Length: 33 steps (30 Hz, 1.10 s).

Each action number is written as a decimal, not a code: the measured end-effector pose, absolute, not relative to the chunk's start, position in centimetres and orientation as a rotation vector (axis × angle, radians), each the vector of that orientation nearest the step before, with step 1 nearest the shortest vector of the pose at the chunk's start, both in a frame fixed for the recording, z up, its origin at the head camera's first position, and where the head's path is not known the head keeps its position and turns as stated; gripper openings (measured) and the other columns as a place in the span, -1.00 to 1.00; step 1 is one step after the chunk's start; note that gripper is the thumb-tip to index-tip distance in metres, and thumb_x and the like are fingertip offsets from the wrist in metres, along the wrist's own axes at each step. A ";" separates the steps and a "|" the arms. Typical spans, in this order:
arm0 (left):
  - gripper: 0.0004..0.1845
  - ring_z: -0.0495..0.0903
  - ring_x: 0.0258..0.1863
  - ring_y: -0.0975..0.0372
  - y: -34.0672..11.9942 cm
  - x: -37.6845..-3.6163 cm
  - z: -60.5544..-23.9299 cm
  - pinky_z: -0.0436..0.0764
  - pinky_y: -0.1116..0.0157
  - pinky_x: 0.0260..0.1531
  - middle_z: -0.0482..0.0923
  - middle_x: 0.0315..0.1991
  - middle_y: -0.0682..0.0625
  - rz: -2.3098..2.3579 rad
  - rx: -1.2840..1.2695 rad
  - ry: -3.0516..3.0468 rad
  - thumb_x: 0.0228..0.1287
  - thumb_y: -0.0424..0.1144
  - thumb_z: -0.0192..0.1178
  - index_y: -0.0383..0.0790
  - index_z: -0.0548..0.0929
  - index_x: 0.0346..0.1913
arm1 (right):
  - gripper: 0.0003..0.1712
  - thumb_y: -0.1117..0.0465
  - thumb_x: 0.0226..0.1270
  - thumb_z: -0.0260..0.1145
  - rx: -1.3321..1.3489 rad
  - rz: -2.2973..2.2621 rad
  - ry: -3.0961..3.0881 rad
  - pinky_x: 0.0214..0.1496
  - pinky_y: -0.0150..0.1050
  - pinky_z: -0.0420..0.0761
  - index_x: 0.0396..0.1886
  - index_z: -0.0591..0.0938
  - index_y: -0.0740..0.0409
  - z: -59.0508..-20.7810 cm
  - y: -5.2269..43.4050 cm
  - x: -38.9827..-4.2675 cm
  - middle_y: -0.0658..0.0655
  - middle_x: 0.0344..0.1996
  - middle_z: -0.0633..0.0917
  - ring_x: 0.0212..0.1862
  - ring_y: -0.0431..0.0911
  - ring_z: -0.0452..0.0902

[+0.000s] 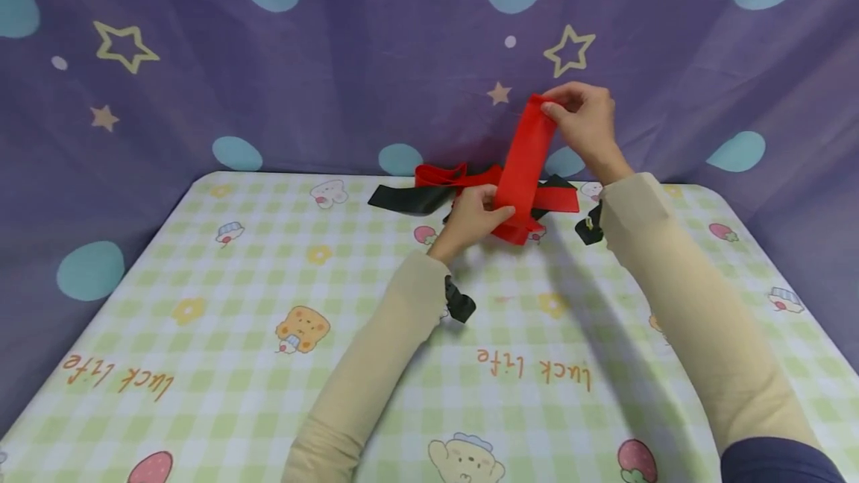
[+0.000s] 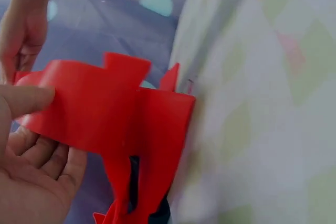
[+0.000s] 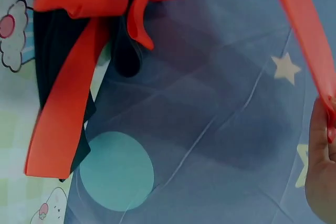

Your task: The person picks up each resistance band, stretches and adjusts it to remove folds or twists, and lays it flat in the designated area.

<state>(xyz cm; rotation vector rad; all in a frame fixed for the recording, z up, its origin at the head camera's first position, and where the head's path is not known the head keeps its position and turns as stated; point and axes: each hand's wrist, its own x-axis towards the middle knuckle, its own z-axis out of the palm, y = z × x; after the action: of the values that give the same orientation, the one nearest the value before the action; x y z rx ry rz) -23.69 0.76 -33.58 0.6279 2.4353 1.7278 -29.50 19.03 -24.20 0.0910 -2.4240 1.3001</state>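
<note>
A wide red ribbon (image 1: 526,156) runs from a tangle of red and black ribbons (image 1: 463,186) at the table's far edge up into the air. My right hand (image 1: 582,119) pinches the ribbon's raised end against the purple backdrop. My left hand (image 1: 475,216) holds the lower part of the same strip just above the table, thumb on top. In the left wrist view the red ribbon (image 2: 113,115) lies across my palm under the thumb (image 2: 23,99). The right wrist view shows the red strip (image 3: 300,22) rising to my fingertips (image 3: 331,127), with the red and black loops (image 3: 73,51) below.
The table (image 1: 221,334) has a green checked cloth with cartoon prints and "luck life" lettering. A purple curtain (image 1: 322,73) with stars and blue ovals hangs right behind the ribbons. Black wrist-camera straps (image 1: 460,305) sit on both cream sleeves.
</note>
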 end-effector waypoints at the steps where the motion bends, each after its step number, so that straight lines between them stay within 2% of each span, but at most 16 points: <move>1: -0.74 0.65 -0.14 0.08 0.8 -23.7 -33.7 0.60 0.37 -0.12 0.67 -0.12 -0.22 1.706 0.633 2.448 0.27 -0.35 0.20 -0.40 0.58 -0.02 | -0.72 0.18 0.31 0.27 0.071 1.309 -2.411 -0.20 -0.49 0.56 -0.07 0.69 0.20 -24.1 19.2 -29.6 0.00 -0.33 0.66 -0.33 -0.30 0.54; 5: -0.76 0.66 -0.23 0.14 1.1 -23.5 -34.0 0.59 0.43 -0.24 0.68 -0.14 -0.21 1.666 0.661 2.437 0.28 -0.33 0.20 -0.36 0.52 -0.04 | -0.73 0.18 0.29 0.28 0.039 1.320 -2.378 -0.18 -0.49 0.57 -0.08 0.70 0.21 -23.6 19.7 -30.1 -0.07 -0.38 0.65 -0.36 -0.34 0.53; 7: -0.78 0.60 -0.37 0.18 1.1 -23.5 -34.1 0.53 0.47 -0.36 0.67 -0.23 -0.22 1.670 0.667 2.431 0.28 -0.32 0.20 -0.35 0.50 -0.09 | -0.73 0.19 0.27 0.29 0.024 1.323 -2.366 -0.20 -0.51 0.55 -0.08 0.70 0.21 -23.4 20.1 -30.3 -0.13 -0.43 0.63 -0.38 -0.36 0.51; 11: -0.78 0.47 -0.50 0.24 1.0 -23.4 -34.1 0.41 0.49 -0.49 0.64 -0.31 -0.20 1.679 0.654 2.459 0.27 -0.31 0.22 -0.35 0.49 -0.11 | -0.73 0.21 0.24 0.32 0.007 1.309 -2.337 -0.29 -0.55 0.46 -0.11 0.70 0.25 -23.2 20.9 -30.9 -0.29 -0.57 0.55 -0.45 -0.41 0.48; 15: -0.74 0.59 -0.34 0.19 1.1 -23.3 -33.9 0.51 0.48 -0.36 0.68 -0.19 -0.18 1.691 0.650 2.487 0.26 -0.30 0.23 -0.32 0.51 -0.04 | -0.72 0.20 0.24 0.32 -0.016 1.301 -2.335 -0.29 -0.55 0.45 -0.10 0.71 0.23 -23.3 21.5 -31.1 -0.31 -0.58 0.54 -0.45 -0.42 0.47; 19: -0.69 0.64 -0.10 0.15 1.7 -23.2 -33.5 0.59 0.38 -0.10 0.68 -0.10 -0.14 1.674 0.637 2.583 0.26 -0.27 0.25 -0.28 0.53 0.03 | -0.72 0.15 0.27 0.30 -0.060 1.325 -2.275 -0.19 -0.53 0.52 -0.07 0.71 0.13 -22.8 21.8 -31.2 -0.22 -0.47 0.60 -0.39 -0.37 0.48; 22: -0.69 0.66 -0.08 0.14 2.3 -23.0 -33.4 0.59 0.32 0.00 0.68 -0.11 -0.14 1.639 0.617 2.659 0.25 -0.26 0.25 -0.28 0.55 0.02 | -0.73 0.13 0.27 0.30 -0.071 1.326 -2.239 -0.20 -0.52 0.53 -0.07 0.72 0.07 -22.2 21.9 -31.2 -0.20 -0.44 0.61 -0.39 -0.35 0.48; 26: -0.70 0.68 -0.11 0.14 3.1 -22.8 -33.5 0.60 0.32 -0.02 0.69 -0.10 -0.13 1.622 0.600 2.702 0.24 -0.29 0.26 -0.27 0.55 0.01 | -0.75 0.14 0.26 0.29 -0.066 1.300 -2.215 -0.28 -0.53 0.48 -0.10 0.73 0.08 -21.4 22.2 -31.3 -0.26 -0.52 0.56 -0.43 -0.36 0.45; 33: -0.68 0.65 -0.13 0.15 4.4 -22.9 -33.8 0.60 0.35 -0.05 0.69 -0.09 -0.11 1.633 0.585 2.713 0.25 -0.31 0.24 -0.26 0.55 0.05 | -0.74 0.11 0.29 0.27 -0.089 1.303 -2.191 -0.19 -0.51 0.55 -0.09 0.72 0.06 -20.2 23.0 -30.9 -0.22 -0.45 0.58 -0.38 -0.35 0.47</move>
<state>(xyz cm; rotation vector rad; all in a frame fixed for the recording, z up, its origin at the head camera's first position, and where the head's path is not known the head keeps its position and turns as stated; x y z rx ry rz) -22.89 4.35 -33.81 0.5854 2.7133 1.6330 -30.86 23.01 -20.19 -0.0887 -2.1907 1.3035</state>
